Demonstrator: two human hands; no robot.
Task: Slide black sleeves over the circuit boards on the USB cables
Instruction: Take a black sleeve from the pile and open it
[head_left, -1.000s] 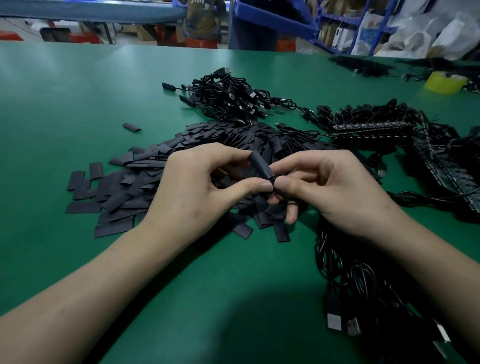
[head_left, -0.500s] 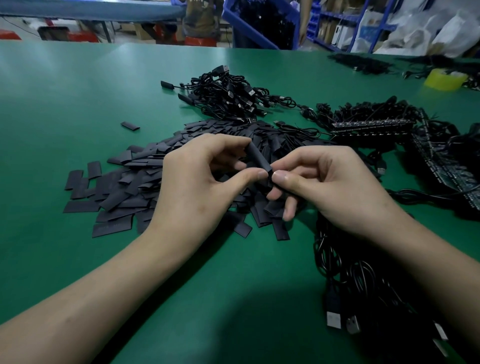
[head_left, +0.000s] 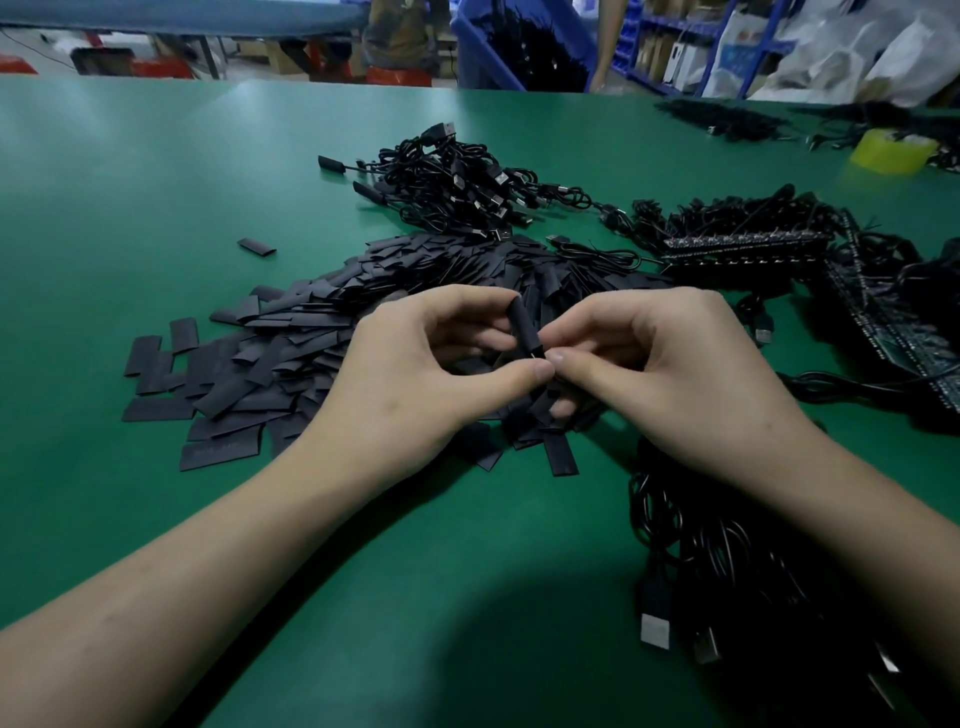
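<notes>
My left hand (head_left: 415, 379) pinches a black sleeve (head_left: 524, 326) that stands nearly upright between both hands. My right hand (head_left: 670, 374) pinches the cable end just below the sleeve, thumb tip against my left thumb tip. Whatever sits inside the sleeve is hidden. Behind and under my hands lies a broad pile of flat black sleeves (head_left: 291, 353). A bundle of black USB cables (head_left: 727, 561) trails from under my right wrist toward the near right. Strips of circuit boards with cables (head_left: 748, 244) lie at the right.
A heap of black USB cables (head_left: 452, 182) lies beyond the sleeve pile, with one stray sleeve (head_left: 256, 247) to the left. A yellow tape roll (head_left: 893, 150) sits far right. A blue bin (head_left: 519, 47) and a person stand past the green table's far edge.
The sleeve has turned from slanting to nearly upright, and both hands have shifted slightly up the frame while keeping their pinch.
</notes>
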